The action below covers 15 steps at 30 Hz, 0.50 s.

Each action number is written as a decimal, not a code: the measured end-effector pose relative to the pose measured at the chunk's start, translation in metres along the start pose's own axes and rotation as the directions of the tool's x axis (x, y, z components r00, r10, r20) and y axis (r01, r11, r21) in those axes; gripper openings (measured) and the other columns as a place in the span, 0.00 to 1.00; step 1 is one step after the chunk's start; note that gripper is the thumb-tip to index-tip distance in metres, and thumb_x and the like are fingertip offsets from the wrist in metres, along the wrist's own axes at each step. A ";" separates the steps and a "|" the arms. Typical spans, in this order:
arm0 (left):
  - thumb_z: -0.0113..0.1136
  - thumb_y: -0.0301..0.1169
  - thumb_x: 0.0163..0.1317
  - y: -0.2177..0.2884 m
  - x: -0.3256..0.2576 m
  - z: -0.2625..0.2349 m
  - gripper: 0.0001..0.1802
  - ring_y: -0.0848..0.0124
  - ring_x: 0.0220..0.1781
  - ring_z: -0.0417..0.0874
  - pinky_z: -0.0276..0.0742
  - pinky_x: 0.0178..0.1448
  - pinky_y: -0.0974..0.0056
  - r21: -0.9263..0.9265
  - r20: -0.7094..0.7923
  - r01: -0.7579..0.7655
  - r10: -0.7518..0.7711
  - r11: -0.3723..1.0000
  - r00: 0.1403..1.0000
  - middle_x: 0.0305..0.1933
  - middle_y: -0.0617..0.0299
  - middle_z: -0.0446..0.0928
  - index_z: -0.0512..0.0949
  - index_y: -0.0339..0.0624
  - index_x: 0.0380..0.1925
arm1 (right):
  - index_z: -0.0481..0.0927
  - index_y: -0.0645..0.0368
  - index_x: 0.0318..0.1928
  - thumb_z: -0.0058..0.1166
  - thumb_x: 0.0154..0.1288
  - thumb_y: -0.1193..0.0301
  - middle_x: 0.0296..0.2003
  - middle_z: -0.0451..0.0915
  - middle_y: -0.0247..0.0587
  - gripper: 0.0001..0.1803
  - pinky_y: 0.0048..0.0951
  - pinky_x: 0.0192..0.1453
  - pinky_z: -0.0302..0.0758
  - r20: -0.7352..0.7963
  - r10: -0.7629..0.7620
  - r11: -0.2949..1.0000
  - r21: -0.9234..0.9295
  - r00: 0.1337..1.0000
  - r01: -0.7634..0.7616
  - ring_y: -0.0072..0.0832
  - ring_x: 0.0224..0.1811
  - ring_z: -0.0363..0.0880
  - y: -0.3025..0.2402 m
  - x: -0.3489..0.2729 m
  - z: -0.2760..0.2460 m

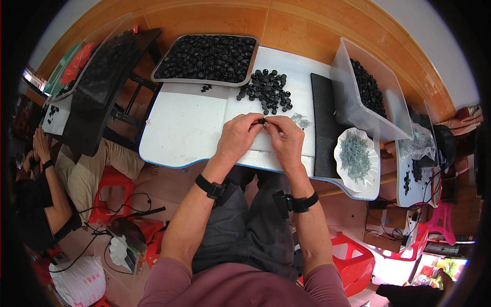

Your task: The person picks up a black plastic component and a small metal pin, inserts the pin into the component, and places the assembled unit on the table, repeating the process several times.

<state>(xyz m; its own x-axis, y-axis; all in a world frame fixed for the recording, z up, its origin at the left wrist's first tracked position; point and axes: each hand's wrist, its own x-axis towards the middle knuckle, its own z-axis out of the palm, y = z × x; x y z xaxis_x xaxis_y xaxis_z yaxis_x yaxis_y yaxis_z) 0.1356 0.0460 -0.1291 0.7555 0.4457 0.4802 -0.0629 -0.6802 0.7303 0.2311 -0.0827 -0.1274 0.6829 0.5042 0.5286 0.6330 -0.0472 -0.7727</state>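
My left hand [239, 134] and my right hand [285, 139] meet over the near part of the white table [186, 125]. Between their fingertips is a small round black plastic cap [262, 121], pinched from both sides and partly covered by the fingers. Just beyond the hands lies a loose pile of similar black caps [267, 91]. To the right of that pile is a small scatter of thin grey-green pieces [301, 121], too fine to name. More such pieces [355, 157] fill a white fluted dish [341, 176] at the table's right.
A metal tray [169, 80] heaped with black caps stands at the back left. A clear plastic bin [353, 94] of black parts is at the right, beside a dark mat [323, 128]. Another person [56, 194] sits at a black table on the left. Red stools [353, 263] stand below.
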 end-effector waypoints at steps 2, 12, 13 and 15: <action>0.69 0.23 0.63 0.000 0.000 0.000 0.13 0.61 0.39 0.91 0.85 0.43 0.62 0.005 -0.003 -0.008 0.008 1.000 1.000 0.40 0.52 0.88 0.85 0.38 0.48 | 0.87 0.63 0.42 0.64 0.64 0.82 0.37 0.87 0.46 0.07 0.32 0.40 0.82 -0.004 -0.022 1.000 -0.015 1.000 0.022 0.38 0.35 0.87 0.000 0.000 0.001; 0.70 0.24 0.62 0.000 -0.001 0.001 0.13 0.60 0.40 0.91 0.87 0.44 0.61 0.001 -0.011 0.002 -0.002 1.000 1.000 0.39 0.51 0.88 0.85 0.38 0.48 | 0.85 0.63 0.42 0.64 0.64 0.82 0.37 0.86 0.46 0.07 0.34 0.40 0.83 0.005 -0.058 0.998 -0.032 0.998 0.058 0.39 0.36 0.88 -0.004 0.000 0.001; 0.70 0.24 0.62 0.000 -0.001 0.001 0.13 0.60 0.40 0.91 0.87 0.45 0.61 -0.016 -0.009 0.008 -0.008 1.000 1.000 0.40 0.51 0.88 0.85 0.37 0.48 | 0.85 0.64 0.42 0.64 0.64 0.82 0.37 0.86 0.46 0.07 0.33 0.40 0.84 0.003 -0.035 0.999 -0.017 0.999 0.035 0.39 0.36 0.88 -0.005 0.000 0.001; 0.70 0.24 0.62 0.001 0.000 0.001 0.13 0.60 0.40 0.91 0.87 0.45 0.61 -0.019 -0.004 0.013 -0.013 1.000 1.000 0.40 0.51 0.88 0.85 0.37 0.48 | 0.85 0.64 0.42 0.64 0.64 0.82 0.38 0.86 0.46 0.07 0.33 0.40 0.84 -0.001 -0.043 0.999 -0.027 0.999 0.043 0.39 0.35 0.88 -0.003 -0.001 0.002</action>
<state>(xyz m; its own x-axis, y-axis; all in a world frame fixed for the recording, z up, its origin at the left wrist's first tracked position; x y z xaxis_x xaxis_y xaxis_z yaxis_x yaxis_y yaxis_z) 0.1362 0.0444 -0.1295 0.7537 0.4566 0.4728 -0.0656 -0.6634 0.7454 0.2277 -0.0817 -0.1262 0.6555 0.5048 0.5616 0.6714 -0.0490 -0.7395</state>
